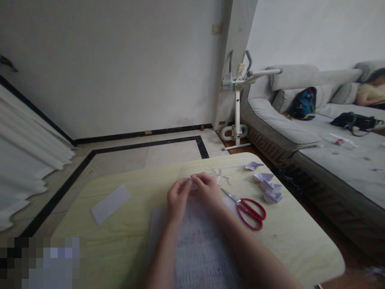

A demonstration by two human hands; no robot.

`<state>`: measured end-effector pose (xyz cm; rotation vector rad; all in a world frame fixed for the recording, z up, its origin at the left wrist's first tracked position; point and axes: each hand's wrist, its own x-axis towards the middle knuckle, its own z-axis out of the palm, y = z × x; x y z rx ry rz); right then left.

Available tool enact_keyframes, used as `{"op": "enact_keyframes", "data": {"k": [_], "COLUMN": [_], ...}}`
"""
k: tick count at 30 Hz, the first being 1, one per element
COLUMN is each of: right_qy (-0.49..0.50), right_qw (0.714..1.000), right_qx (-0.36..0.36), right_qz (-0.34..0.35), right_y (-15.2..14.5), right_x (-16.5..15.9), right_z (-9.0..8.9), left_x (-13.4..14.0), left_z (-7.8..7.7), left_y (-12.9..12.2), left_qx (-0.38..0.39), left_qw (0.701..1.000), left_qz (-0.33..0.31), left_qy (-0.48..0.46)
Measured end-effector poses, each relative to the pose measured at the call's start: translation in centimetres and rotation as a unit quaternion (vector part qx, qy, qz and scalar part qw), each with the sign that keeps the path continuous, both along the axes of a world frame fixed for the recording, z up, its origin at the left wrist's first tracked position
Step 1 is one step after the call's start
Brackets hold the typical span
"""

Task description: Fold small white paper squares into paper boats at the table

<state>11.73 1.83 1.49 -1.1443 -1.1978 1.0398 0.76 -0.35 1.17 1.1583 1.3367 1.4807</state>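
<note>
My left hand and my right hand meet over the middle of the table, fingertips pinched together. Between them is a small piece of white paper, mostly covered by the fingers. Under my forearms lies a sheet of paper with writing. Just right of my right hand rest scissors with red handles, their blades pointing toward thin paper scraps. Several small folded paper pieces stand near the table's right edge. To the left lies a blank paper strip.
The light wooden table has rounded corners. A grey sofa runs along the right, holding a blue backpack, a black bag and a seated person. White exercise equipment stands by the wall; a white curtain hangs left.
</note>
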Motion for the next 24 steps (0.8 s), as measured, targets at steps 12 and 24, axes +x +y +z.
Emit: {"op": "enact_keyframes", "data": {"k": [12, 24], "right_qy": [0.010, 0.001], "right_qw": [1.000, 1.000], "right_qx": [-0.004, 0.001], "right_qz": [0.008, 0.007], "right_y": [0.13, -0.01], "right_x": [0.22, 0.13], "right_z": [-0.25, -0.13], "left_x": [-0.15, -0.13], "left_z": [-0.12, -0.20], "left_y": [0.10, 0.15], "left_qx": [-0.014, -0.019], "left_qw": [0.999, 0.999], "left_qz": [-0.014, -0.037], "left_qy": [0.034, 0.006]}}
